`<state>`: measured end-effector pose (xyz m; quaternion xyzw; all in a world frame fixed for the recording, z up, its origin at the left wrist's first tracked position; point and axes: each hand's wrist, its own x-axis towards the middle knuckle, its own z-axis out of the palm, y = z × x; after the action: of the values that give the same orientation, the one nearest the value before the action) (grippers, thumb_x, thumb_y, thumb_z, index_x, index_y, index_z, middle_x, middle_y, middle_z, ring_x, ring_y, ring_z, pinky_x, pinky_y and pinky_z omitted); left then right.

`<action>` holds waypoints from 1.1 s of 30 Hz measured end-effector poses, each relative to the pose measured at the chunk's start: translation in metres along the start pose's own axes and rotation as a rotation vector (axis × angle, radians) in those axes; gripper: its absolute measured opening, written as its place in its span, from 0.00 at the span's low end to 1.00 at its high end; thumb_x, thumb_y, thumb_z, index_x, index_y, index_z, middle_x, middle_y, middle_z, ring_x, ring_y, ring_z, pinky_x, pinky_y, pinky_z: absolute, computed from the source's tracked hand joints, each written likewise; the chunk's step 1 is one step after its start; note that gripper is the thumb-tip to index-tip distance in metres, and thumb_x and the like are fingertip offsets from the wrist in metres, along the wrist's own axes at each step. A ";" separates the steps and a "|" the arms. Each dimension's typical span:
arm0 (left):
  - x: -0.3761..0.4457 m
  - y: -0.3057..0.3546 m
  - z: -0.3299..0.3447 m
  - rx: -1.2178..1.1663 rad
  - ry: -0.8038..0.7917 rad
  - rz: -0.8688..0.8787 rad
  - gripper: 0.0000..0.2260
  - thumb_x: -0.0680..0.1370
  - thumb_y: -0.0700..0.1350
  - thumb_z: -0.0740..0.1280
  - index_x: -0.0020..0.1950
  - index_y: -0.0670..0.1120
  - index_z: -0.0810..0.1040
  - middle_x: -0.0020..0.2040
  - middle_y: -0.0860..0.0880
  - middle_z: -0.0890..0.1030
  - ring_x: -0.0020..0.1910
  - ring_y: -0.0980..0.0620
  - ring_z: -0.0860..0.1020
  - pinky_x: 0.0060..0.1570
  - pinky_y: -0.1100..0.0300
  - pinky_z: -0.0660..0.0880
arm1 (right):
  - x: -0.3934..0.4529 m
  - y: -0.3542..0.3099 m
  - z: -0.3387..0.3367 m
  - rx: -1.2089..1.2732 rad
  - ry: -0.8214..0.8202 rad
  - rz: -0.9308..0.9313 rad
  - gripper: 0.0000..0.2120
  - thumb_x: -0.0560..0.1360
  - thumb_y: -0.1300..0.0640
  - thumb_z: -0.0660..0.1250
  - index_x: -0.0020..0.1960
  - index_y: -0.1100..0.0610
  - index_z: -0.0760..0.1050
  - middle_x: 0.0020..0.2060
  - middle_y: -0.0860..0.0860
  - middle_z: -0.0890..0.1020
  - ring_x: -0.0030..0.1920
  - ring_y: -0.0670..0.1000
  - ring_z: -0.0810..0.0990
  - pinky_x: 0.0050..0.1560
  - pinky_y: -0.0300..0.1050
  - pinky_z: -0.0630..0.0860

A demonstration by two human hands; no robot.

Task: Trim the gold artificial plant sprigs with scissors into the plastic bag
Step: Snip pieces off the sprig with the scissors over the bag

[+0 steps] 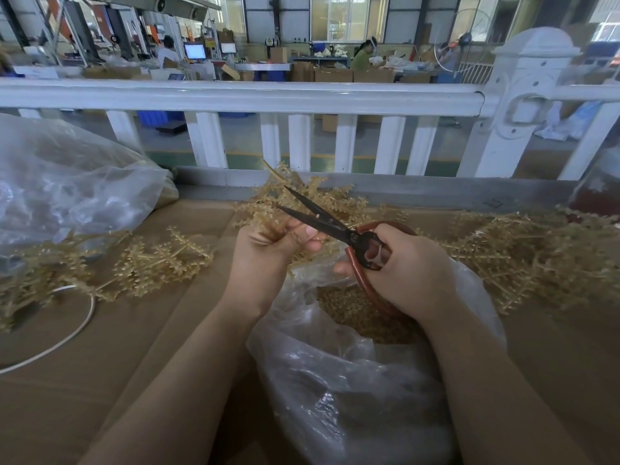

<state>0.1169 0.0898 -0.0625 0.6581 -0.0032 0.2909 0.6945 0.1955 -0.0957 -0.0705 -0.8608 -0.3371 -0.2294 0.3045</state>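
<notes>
Sprigs [523, 250] are still lying in big gold piles on both sides, so lots of cutting is waiting. Below the hands, the plastic bag [335, 380] is holding many cut bits. Left hand [265, 253] is gripping 1 sprig [302, 196]. Right hand [402, 266] is gripping open scissors [322, 218].

Soft daylight is coming in through the far windows [349, 18], leaving the tabletop [100, 364] evenly lit with only faint shadows. The white railing [235, 95] is bowing from wide-angle distortion, the edges are blurring, and the background is looking hazy.
</notes>
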 end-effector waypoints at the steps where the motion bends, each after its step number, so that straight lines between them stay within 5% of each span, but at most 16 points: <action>1: 0.000 0.000 0.000 -0.007 -0.001 -0.008 0.03 0.70 0.46 0.72 0.38 0.51 0.85 0.37 0.46 0.85 0.41 0.50 0.85 0.52 0.59 0.79 | 0.000 0.000 0.000 -0.002 -0.007 0.006 0.19 0.68 0.22 0.61 0.44 0.36 0.67 0.29 0.32 0.70 0.30 0.31 0.68 0.32 0.26 0.59; 7: 0.001 -0.002 0.000 -0.057 -0.023 -0.027 0.08 0.72 0.43 0.71 0.44 0.38 0.81 0.38 0.45 0.85 0.40 0.50 0.84 0.49 0.60 0.79 | 0.000 -0.001 0.000 0.022 -0.010 0.002 0.19 0.67 0.22 0.61 0.43 0.36 0.69 0.28 0.35 0.72 0.30 0.34 0.71 0.31 0.29 0.62; 13: 0.001 -0.002 0.002 -0.155 -0.012 -0.051 0.09 0.71 0.40 0.72 0.47 0.36 0.80 0.41 0.45 0.85 0.41 0.51 0.83 0.47 0.61 0.79 | 0.001 0.003 0.002 0.051 -0.049 0.047 0.22 0.66 0.22 0.64 0.47 0.37 0.76 0.31 0.33 0.76 0.33 0.34 0.76 0.33 0.26 0.65; 16: 0.001 -0.005 0.001 -0.133 -0.008 -0.091 0.08 0.69 0.42 0.74 0.46 0.39 0.83 0.41 0.46 0.85 0.44 0.52 0.83 0.48 0.62 0.79 | 0.003 0.002 0.004 0.201 -0.086 0.131 0.26 0.59 0.16 0.60 0.39 0.37 0.74 0.32 0.33 0.79 0.40 0.32 0.78 0.32 0.27 0.67; 21: 0.000 -0.013 0.005 -0.100 -0.100 -0.153 0.12 0.69 0.40 0.74 0.44 0.31 0.80 0.37 0.43 0.83 0.36 0.52 0.80 0.41 0.63 0.77 | 0.008 0.001 0.008 0.528 -0.091 0.258 0.10 0.63 0.35 0.75 0.38 0.39 0.81 0.35 0.37 0.85 0.37 0.38 0.83 0.34 0.27 0.75; 25: 0.000 -0.013 0.006 -0.087 -0.169 -0.170 0.02 0.69 0.41 0.75 0.39 0.47 0.86 0.41 0.42 0.83 0.38 0.51 0.80 0.46 0.57 0.77 | 0.010 0.003 0.009 0.595 -0.125 0.289 0.06 0.69 0.49 0.79 0.42 0.45 0.82 0.36 0.40 0.85 0.36 0.41 0.84 0.35 0.31 0.78; 33: -0.001 -0.010 0.005 -0.057 -0.165 -0.147 0.07 0.71 0.49 0.74 0.43 0.45 0.85 0.39 0.48 0.84 0.39 0.55 0.81 0.42 0.65 0.76 | 0.010 0.007 0.011 0.590 -0.126 0.301 0.08 0.72 0.56 0.78 0.40 0.46 0.81 0.34 0.40 0.85 0.35 0.41 0.84 0.34 0.30 0.76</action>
<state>0.1221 0.0856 -0.0716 0.6582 -0.0202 0.1837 0.7298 0.2086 -0.0880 -0.0749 -0.7882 -0.2764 -0.0207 0.5495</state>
